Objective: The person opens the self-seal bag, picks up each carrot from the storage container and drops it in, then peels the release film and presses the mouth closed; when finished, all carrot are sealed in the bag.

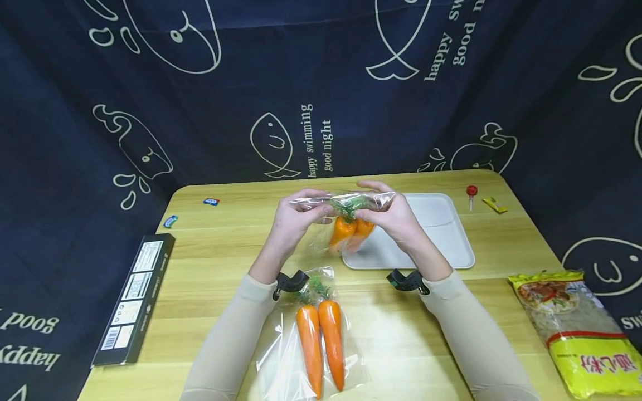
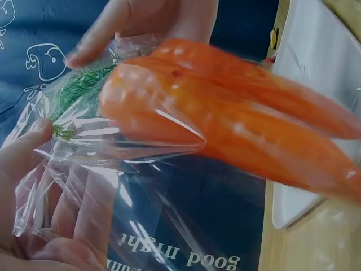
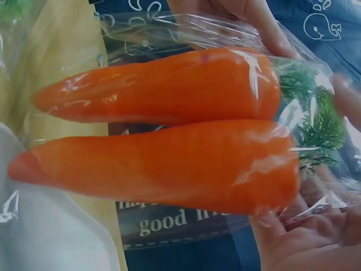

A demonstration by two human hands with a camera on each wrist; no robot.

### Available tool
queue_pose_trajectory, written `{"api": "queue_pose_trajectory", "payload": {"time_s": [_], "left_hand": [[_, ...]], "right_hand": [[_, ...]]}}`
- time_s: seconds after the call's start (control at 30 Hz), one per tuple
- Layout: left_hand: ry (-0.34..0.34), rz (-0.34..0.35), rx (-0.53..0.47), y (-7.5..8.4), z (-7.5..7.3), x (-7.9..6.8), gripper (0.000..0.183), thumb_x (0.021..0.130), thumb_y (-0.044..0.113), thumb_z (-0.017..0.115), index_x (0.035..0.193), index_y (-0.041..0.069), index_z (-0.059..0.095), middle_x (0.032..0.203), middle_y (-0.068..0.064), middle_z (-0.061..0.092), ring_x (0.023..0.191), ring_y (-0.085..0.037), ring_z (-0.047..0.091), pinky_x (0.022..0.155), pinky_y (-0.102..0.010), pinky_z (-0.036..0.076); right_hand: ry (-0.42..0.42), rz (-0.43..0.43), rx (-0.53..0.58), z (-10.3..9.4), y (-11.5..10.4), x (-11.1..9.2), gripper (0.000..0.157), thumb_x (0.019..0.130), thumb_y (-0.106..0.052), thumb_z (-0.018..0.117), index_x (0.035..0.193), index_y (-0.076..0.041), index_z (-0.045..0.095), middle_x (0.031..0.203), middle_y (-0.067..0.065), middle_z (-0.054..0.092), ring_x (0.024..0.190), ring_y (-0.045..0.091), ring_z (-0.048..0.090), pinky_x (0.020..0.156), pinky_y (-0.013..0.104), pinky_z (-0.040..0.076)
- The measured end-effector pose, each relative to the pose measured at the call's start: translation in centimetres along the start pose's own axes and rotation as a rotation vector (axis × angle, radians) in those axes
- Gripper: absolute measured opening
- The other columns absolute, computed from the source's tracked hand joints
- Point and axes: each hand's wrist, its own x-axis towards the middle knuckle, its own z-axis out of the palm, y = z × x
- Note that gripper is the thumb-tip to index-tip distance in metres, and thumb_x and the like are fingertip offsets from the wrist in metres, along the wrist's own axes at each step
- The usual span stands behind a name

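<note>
Both hands hold up a clear plastic bag (image 2: 163, 141) with two orange carrots (image 3: 169, 164) inside, above the middle of the table. My left hand (image 1: 296, 217) pinches one side of the bag's upper end between thumb and fingers. On the other side, my right hand (image 1: 396, 214) grips the film, its thumb near the green carrot tops (image 1: 348, 206). The carrots hang tips down, away from the hands. Below, between the forearms, a second clear bag (image 1: 281, 356) lies flat with two more carrots (image 1: 331, 340) in it.
A white tray (image 1: 451, 245) sits behind the right hand. At the right lie a red lollipop (image 1: 471, 191), a yellow wrapped candy (image 1: 495, 205) and a yellow food packet (image 1: 582, 334). A long black box (image 1: 135, 301) and two small wrapped candies (image 1: 211, 201) lie at the left.
</note>
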Motion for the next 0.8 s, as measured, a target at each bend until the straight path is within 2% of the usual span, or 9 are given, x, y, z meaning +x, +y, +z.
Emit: {"api": "queue_pose_trajectory", "payload": {"time_s": [0.07,0.17,0.3,0.37,0.5,0.63,0.73,0.8], "left_hand": [[-0.002,-0.01,0.016,0.1,-0.1,0.0,0.026,0.088,0.01,0.077,0.113,0.004,0.071,0.106,-0.013,0.075,0.09,-0.026,0.075,0.078,-0.043,0.063],[-0.005,-0.025,0.082,0.5,-0.3,-0.1,0.028,0.087,0.014,0.078,0.113,0.007,0.073,0.106,-0.011,0.076,0.091,-0.027,0.075,0.078,-0.041,0.063],[-0.028,-0.033,0.181,1.3,-0.9,-0.3,0.028,0.088,0.023,0.078,0.114,0.013,0.075,0.104,-0.007,0.077,0.092,-0.026,0.076,0.079,-0.038,0.063],[-0.027,-0.021,0.198,1.7,-1.3,-0.5,0.026,0.089,0.025,0.077,0.112,0.014,0.075,0.103,-0.006,0.078,0.093,-0.026,0.076,0.078,-0.038,0.063],[-0.016,0.011,0.208,2.4,-2.0,-0.8,0.022,0.091,0.022,0.075,0.109,0.011,0.076,0.105,-0.005,0.077,0.093,-0.026,0.076,0.074,-0.039,0.064],[-0.032,0.013,0.21,3.3,-1.8,-1.2,0.023,0.092,0.019,0.073,0.112,0.008,0.074,0.107,-0.005,0.077,0.094,-0.026,0.075,0.074,-0.04,0.064],[-0.102,-0.001,0.214,4.2,-1.0,-1.5,0.026,0.093,0.014,0.071,0.119,0.011,0.07,0.11,-0.006,0.076,0.097,-0.025,0.075,0.076,-0.041,0.064],[-0.159,-0.014,0.258,5.1,-0.4,-1.7,0.03,0.094,0.011,0.069,0.123,0.016,0.065,0.109,-0.006,0.076,0.097,-0.024,0.075,0.073,-0.041,0.064]], "right_hand": [[0.035,0.033,-0.077,0.1,0.3,0.0,0.057,0.081,-0.012,0.084,0.132,-0.002,0.06,0.114,0.003,0.072,0.098,0.011,0.07,0.085,0.02,0.058],[0.088,0.059,-0.196,-0.2,0.5,-0.1,0.047,0.079,-0.022,0.086,0.118,-0.002,0.069,0.101,-0.002,0.076,0.088,0.01,0.07,0.077,0.019,0.058],[0.089,0.05,-0.296,-0.8,0.1,-0.2,0.04,0.081,-0.031,0.084,0.111,-0.006,0.074,0.096,-0.001,0.078,0.083,0.011,0.071,0.073,0.022,0.058],[0.093,0.046,-0.314,-1.2,-0.3,-0.4,0.039,0.082,-0.031,0.083,0.112,-0.007,0.074,0.098,0.0,0.078,0.084,0.01,0.072,0.074,0.022,0.059],[0.062,0.038,-0.356,-2.4,-1.2,-0.9,0.041,0.086,-0.029,0.079,0.12,-0.007,0.072,0.108,0.006,0.077,0.09,0.007,0.072,0.079,0.019,0.058],[-0.051,0.005,-0.391,-3.8,-2.4,-1.8,0.04,0.094,-0.023,0.071,0.127,-0.002,0.067,0.115,0.001,0.074,0.096,0.004,0.069,0.085,0.017,0.056],[-0.099,-0.04,-0.371,-4.9,-3.5,-2.8,0.034,0.098,-0.015,0.065,0.126,0.004,0.065,0.111,-0.009,0.073,0.096,0.003,0.068,0.085,0.016,0.056],[-0.104,-0.052,-0.334,-5.5,-4.1,-3.5,0.028,0.098,-0.011,0.063,0.122,0.004,0.068,0.105,-0.012,0.074,0.091,0.004,0.069,0.081,0.017,0.058]]}}
